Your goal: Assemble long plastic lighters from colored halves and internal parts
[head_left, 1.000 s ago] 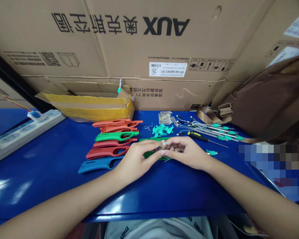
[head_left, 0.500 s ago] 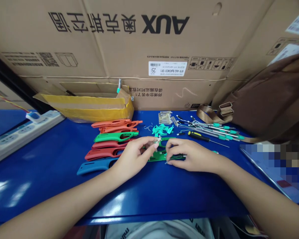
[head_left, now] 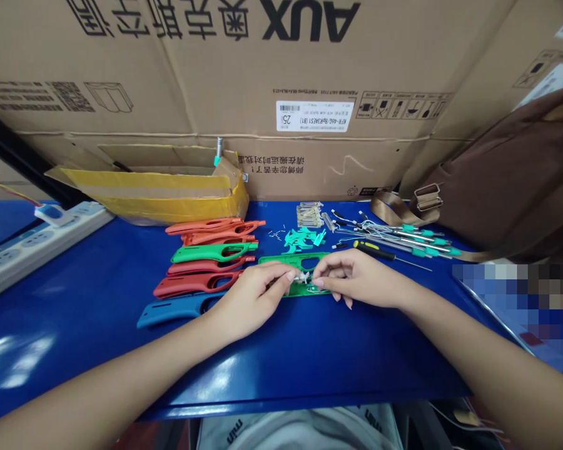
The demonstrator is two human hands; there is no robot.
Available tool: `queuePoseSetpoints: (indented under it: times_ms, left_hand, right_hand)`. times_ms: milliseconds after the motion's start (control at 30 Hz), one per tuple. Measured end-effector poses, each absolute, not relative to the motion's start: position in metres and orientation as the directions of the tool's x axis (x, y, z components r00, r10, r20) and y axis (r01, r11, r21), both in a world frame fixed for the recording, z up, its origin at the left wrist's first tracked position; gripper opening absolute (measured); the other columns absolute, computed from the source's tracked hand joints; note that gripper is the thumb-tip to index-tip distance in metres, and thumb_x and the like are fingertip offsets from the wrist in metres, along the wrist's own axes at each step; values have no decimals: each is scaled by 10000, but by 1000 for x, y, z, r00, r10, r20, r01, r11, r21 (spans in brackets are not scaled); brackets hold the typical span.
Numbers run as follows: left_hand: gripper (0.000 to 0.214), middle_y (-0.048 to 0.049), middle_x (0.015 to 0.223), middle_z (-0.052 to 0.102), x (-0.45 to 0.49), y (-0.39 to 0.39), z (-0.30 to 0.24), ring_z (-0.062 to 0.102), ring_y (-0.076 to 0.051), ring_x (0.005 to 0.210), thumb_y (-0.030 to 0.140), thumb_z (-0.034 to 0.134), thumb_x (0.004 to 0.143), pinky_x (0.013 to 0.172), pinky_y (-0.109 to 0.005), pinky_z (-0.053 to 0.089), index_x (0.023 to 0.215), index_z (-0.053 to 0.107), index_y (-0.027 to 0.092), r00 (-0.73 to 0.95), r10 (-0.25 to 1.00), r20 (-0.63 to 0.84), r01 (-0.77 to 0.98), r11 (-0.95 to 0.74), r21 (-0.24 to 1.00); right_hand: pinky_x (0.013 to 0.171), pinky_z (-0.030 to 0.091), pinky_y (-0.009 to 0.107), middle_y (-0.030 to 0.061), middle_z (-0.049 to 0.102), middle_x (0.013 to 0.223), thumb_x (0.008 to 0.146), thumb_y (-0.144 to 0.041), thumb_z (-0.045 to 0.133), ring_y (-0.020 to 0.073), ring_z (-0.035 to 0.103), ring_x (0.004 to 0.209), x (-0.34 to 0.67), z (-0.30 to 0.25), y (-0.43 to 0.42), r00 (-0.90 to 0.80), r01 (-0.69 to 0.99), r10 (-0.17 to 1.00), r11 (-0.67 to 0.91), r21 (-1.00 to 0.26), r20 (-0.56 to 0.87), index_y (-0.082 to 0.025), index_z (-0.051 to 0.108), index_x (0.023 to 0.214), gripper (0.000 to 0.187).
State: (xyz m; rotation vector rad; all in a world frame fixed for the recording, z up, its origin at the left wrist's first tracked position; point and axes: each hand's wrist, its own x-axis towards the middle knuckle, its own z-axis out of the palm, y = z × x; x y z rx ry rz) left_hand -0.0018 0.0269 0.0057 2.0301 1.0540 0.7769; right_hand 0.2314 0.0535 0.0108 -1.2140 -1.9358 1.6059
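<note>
My left hand (head_left: 258, 300) pinches a small clear fuel tank (head_left: 302, 277) with a whitish valve end, above an open green lighter casing half (head_left: 286, 259). Fingers closed, my right hand (head_left: 363, 278) is at the tank's valve end; whatever they grip is too small or hidden to name. Thin pale wire (head_left: 313, 289) shows below those fingertips. Left of my left hand lie several lighter casings in orange (head_left: 204, 226), green (head_left: 206, 252), red (head_left: 187, 286) and blue (head_left: 173, 311). Beyond the hands are teal triggers (head_left: 300, 239) and a pile of clear fuel tanks (head_left: 309, 215).
Wired metal lighter tubes (head_left: 410, 240) and a yellow-black screwdriver (head_left: 374, 250) lie beyond my right hand. A yellow-taped carton (head_left: 145, 194) and a power strip (head_left: 42, 240) stand at left. At right are a brown bag (head_left: 511, 187) and a tablet-like object (head_left: 497, 312), partly blurred.
My right hand has moved up and closer to my left, its fingertips now meeting the tank's valve end. The camera view has tilted slightly downward.
</note>
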Motion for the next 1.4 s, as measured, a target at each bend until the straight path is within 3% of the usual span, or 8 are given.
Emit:
queuePoseSetpoints:
  times_ms: [333, 700, 1400]
  left_hand:
    - [283, -33, 880, 694, -2, 25, 6, 621, -177, 818, 277, 479, 1033, 756, -284, 473, 915, 716, 177, 504, 852, 139, 465, -404, 788]
    - [271, -33, 900, 716, -2, 25, 5, 651, -179, 833, 266, 494, 1032, 776, -287, 487, 921, 726, 183, 503, 851, 154, 466, -416, 781]
    - [253, -42, 950, 752, -1, 23, 4, 690, -184, 864, 253, 508, 1027, 804, -287, 517, 956, 742, 187, 517, 839, 171, 458, -440, 773]
  right_hand:
    - [403, 509, 179, -25, 578, 657, 863, -479, 729, 97, 565, 550, 233, 6, 55, -614, 376, 755, 23, -926, -231, -162, 714, 936, 325]
    - [395, 507, 161, -29, 580, 650, 876, -406, 727, 86, 554, 535, 233, 6, 54, -618, 373, 754, 30, -927, -224, -165, 717, 928, 247]
    - [378, 479, 154, -5, 617, 706, 888, -433, 702, 83, 543, 536, 232, 7, 54, -613, 399, 756, 44, -916, -231, -167, 728, 931, 271]
